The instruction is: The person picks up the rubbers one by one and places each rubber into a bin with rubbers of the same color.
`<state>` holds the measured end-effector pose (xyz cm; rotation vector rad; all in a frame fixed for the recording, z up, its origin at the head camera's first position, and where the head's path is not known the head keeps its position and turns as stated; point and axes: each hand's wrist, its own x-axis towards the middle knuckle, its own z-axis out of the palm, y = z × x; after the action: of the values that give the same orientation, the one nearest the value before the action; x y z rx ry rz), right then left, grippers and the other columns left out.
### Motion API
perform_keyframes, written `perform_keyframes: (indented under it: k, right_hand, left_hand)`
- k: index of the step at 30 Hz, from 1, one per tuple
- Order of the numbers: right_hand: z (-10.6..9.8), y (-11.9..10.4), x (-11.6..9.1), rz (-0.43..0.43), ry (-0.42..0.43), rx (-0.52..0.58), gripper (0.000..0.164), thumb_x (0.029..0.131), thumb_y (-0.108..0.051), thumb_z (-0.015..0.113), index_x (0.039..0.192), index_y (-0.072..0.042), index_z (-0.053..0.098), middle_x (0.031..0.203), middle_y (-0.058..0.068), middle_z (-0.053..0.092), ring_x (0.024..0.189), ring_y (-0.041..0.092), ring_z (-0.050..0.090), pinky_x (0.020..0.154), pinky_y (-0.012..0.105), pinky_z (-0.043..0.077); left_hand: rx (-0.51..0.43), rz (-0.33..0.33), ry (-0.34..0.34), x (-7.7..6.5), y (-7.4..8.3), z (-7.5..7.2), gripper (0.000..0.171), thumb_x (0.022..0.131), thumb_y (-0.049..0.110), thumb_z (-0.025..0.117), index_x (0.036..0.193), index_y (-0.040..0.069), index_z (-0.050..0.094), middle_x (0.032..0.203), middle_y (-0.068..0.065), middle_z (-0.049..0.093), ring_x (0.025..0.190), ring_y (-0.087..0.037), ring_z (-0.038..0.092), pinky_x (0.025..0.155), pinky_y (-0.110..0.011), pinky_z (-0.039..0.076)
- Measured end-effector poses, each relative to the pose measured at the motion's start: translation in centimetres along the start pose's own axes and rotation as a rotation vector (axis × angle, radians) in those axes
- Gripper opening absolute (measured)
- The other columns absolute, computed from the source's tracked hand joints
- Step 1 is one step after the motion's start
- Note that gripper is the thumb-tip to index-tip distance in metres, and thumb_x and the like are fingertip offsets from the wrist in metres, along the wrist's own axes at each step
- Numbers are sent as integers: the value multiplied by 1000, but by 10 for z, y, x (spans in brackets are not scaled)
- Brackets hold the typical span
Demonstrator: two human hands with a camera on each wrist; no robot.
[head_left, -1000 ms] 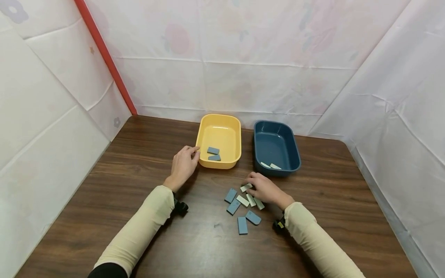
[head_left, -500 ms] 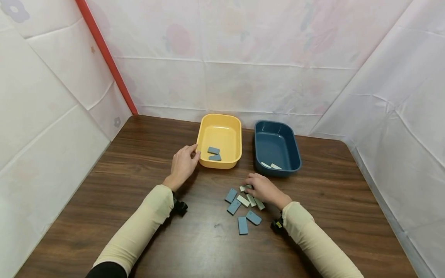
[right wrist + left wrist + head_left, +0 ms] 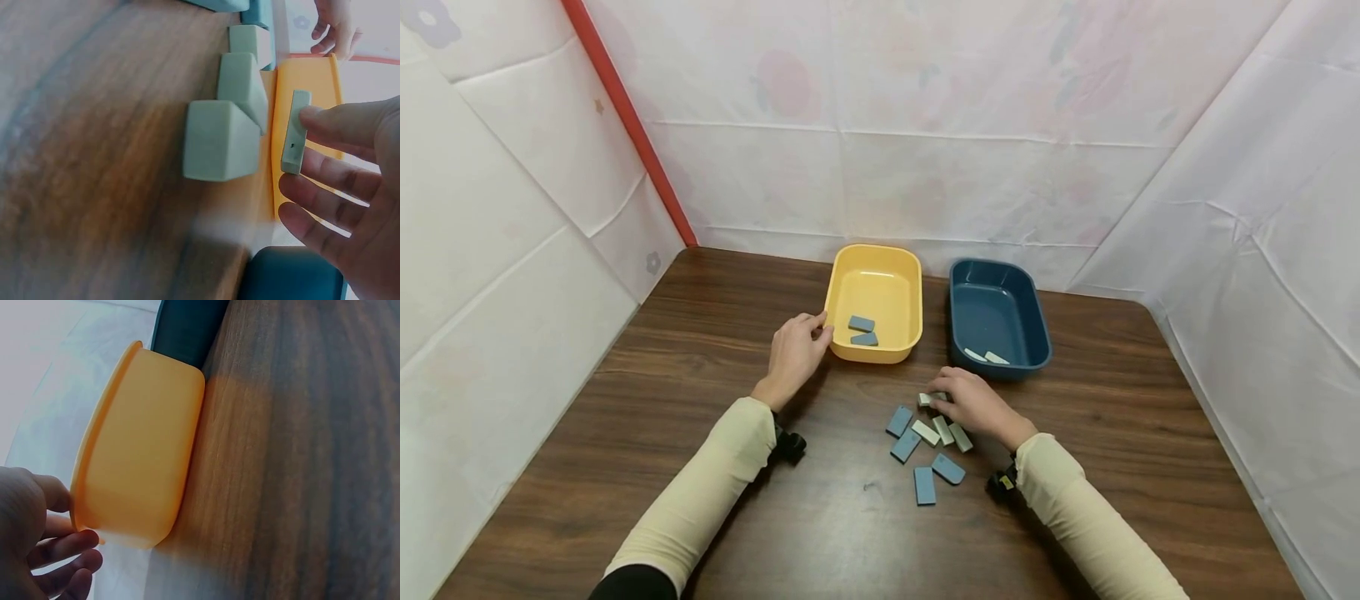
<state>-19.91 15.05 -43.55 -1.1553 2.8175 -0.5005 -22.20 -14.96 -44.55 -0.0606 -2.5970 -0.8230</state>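
My left hand (image 3: 793, 354) grips the near left rim of the yellow bin (image 3: 883, 354); in the left wrist view its fingers bend at the rim's corner. Two grey-blue blocks (image 3: 861, 323) lie in this bin. My right hand (image 3: 977, 404) pinches a pale green block (image 3: 296, 131) between thumb and fingers, just over the table in front of the dark blue bin (image 3: 1041, 354). Three more pale green blocks (image 3: 960, 437) sit below that hand, with several grey-blue blocks (image 3: 925, 486) beside and nearer. Two pale pieces (image 3: 996, 357) lie in the dark blue bin.
Both bins stand side by side at the back of the dark wooden table (image 3: 760, 542). A patterned white curtain (image 3: 880, 125) hangs behind and at both sides. A red pole (image 3: 632, 125) slants down to the table's back left corner.
My right hand has closed its fingers on the pale green block, which has turned and moved slightly away from the other pieces. My left hand stays at the yellow bin.
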Motion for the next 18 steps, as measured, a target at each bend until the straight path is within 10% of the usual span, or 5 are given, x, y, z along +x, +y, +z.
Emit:
perform_keyframes:
  k: [18]
  right_hand:
    - [-25,0,5,16,86,51,17,86,-21,60,101,-18,67,93,-6,60,83,9,56,72,27,48]
  left_hand:
    - [-10,-5,-16,0,-2,-2,34,86,28,58,114,8,64,102,-8,68,80,-25,59,70,-38,47]
